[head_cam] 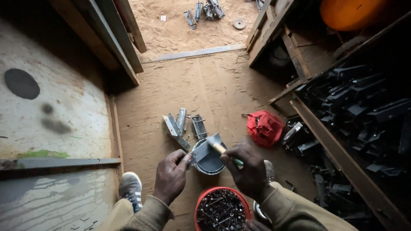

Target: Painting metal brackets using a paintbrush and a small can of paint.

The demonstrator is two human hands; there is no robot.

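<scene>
L hand (171, 176) pinching a bracket (201, 150), R hand (248, 169) clamped on brush (219, 147) w/ paint tin (209, 161) right below, floor.

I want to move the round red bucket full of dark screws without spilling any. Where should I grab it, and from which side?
Grip the round red bucket by its rim, one hand on each side, coming straight down from above. No handle shows, the dark screws fill it to near the top, and its near edge sits between the knees. It would probably tip under a one-sided pull, so lift it level.
</scene>
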